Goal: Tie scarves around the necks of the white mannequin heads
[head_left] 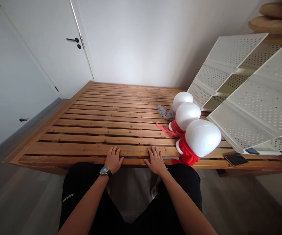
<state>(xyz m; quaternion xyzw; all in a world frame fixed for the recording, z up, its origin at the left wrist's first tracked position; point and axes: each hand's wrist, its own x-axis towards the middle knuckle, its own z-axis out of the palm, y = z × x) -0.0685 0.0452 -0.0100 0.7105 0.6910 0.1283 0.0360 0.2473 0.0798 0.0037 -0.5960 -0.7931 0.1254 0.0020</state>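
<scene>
My left hand lies flat on the near edge of a wooden slatted bed frame, fingers spread, a watch on its wrist. My right hand rests the same way a short distance to the right, holding nothing. To the right of it stand three white foam heads in a row: the nearest and the middle one wear red scarves at the neck, the farthest has a grey cloth beside it.
A white perforated metal shelf unit leans over the frame's right side. A dark phone lies on the slats under it. A white door stands at the back left. Grey floor surrounds the frame.
</scene>
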